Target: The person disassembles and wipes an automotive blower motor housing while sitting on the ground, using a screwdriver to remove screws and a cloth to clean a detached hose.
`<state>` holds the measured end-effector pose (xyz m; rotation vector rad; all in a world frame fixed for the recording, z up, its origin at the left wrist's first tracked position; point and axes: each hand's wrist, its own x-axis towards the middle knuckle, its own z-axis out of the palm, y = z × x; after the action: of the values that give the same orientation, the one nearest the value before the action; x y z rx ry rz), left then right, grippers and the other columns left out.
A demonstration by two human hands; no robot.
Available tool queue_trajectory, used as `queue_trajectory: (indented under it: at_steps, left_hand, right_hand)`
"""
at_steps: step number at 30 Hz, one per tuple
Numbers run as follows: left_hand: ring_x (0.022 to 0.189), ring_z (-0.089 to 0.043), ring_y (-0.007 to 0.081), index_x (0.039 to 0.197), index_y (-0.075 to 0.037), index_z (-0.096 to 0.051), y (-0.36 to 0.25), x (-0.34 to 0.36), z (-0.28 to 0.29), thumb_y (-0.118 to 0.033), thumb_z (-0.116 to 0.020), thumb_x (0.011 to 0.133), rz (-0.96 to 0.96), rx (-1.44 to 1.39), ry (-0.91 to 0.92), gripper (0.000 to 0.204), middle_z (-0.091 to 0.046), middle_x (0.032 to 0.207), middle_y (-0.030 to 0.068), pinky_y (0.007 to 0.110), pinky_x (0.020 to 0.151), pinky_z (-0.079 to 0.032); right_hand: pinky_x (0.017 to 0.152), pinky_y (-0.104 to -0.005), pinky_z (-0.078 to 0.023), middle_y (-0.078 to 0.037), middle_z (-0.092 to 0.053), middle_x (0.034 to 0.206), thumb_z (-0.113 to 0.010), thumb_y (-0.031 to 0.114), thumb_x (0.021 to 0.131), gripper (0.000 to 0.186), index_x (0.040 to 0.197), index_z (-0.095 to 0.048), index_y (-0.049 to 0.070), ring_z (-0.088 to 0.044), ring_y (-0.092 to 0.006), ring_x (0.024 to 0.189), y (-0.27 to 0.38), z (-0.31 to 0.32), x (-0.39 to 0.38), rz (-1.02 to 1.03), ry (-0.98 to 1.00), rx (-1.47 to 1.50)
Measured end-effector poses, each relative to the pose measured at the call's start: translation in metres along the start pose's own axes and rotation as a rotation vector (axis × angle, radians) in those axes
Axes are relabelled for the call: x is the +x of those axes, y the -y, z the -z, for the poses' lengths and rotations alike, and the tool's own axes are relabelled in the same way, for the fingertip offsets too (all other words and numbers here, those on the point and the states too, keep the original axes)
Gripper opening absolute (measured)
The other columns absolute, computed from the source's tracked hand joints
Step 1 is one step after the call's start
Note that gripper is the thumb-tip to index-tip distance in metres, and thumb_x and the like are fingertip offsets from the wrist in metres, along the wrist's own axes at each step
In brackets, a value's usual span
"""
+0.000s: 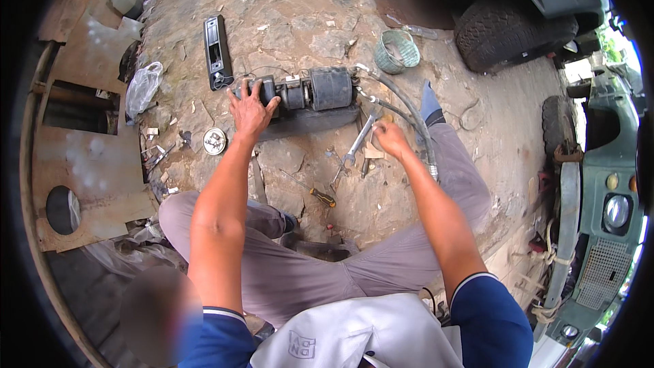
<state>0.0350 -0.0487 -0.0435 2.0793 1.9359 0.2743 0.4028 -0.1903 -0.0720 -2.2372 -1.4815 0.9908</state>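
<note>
A black blower-like unit [293,95] with a cylindrical housing [332,88] lies on the stony ground in front of me. My left hand [252,110] rests on its left end, fingers spread over the top. Two dark hoses [411,108] with metal fittings run from its right side down past my right hand [390,138]. That hand is closed beside the hoses; whatever its fingers hold is hidden. Left of it lies a silver wrench [359,138], apart from the fingers. A second, smaller wrench [338,173] and a screwdriver [323,197] with a yellow and black handle lie nearer me.
A long black panel [218,53] lies beyond the unit, and a round tin [214,141] of small parts sits at left. A green basket [398,52] stands near a big tire [507,31]. Cut sheet board [88,163] lines the left; a green vehicle front [603,232] stands right.
</note>
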Motion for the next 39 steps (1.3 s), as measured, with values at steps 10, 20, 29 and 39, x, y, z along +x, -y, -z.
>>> queue_trajectory:
  at_steps: [10, 20, 29, 39]
  left_hand:
    - [0.145, -0.017, 0.0597, 0.150, -0.019, -0.047, 0.000, -0.016, 0.003, -0.063, -0.066, 0.087, -0.007, 0.028, 0.011, 0.079, -0.029, 0.163, 0.0170, 0.069, 0.115, -0.023]
    - [0.143, -0.024, 0.0584, 0.149, -0.017, -0.048, 0.011, 0.000, -0.017, -0.060, -0.068, 0.088, -0.138, 0.045, -0.076, 0.077, -0.034, 0.159, 0.0229, 0.063, 0.119, -0.021]
    - [0.144, -0.027, 0.0515, 0.148, -0.012, -0.048, 0.010, -0.004, -0.008, -0.060, -0.067, 0.089, -0.131, 0.012, -0.067, 0.078, -0.033, 0.158, 0.0264, 0.061, 0.121, -0.015]
    - [0.147, -0.028, 0.0441, 0.146, -0.006, -0.049, 0.006, -0.004, -0.002, -0.059, -0.064, 0.091, -0.145, 0.031, -0.064, 0.078, -0.037, 0.153, 0.0315, 0.060, 0.123, -0.009]
  right_hand:
    - [0.104, -0.0555, -0.043, -0.028, -0.066, 0.119, -0.046, 0.036, 0.102, 0.046, 0.111, -0.066, -0.004, -0.055, -0.0487, 0.121, 0.029, -0.021, 0.081, 0.254, -0.308, -0.143]
    - [0.091, -0.0493, -0.049, -0.029, -0.068, 0.109, -0.045, 0.040, 0.103, 0.051, 0.105, -0.067, -0.006, -0.065, -0.0443, 0.105, 0.026, -0.001, 0.151, 0.126, 0.277, -0.194]
    - [0.098, -0.0482, -0.050, -0.034, -0.065, 0.116, -0.061, 0.033, 0.097, 0.049, 0.111, -0.064, -0.013, -0.063, -0.0457, 0.114, 0.056, 0.004, 0.128, 0.036, 0.205, -0.202]
    - [0.100, -0.0425, -0.046, -0.023, -0.069, 0.122, -0.048, 0.048, 0.103, 0.063, 0.127, -0.060, -0.008, -0.065, -0.0332, 0.114, 0.014, 0.000, 0.142, 0.083, 0.425, 0.147]
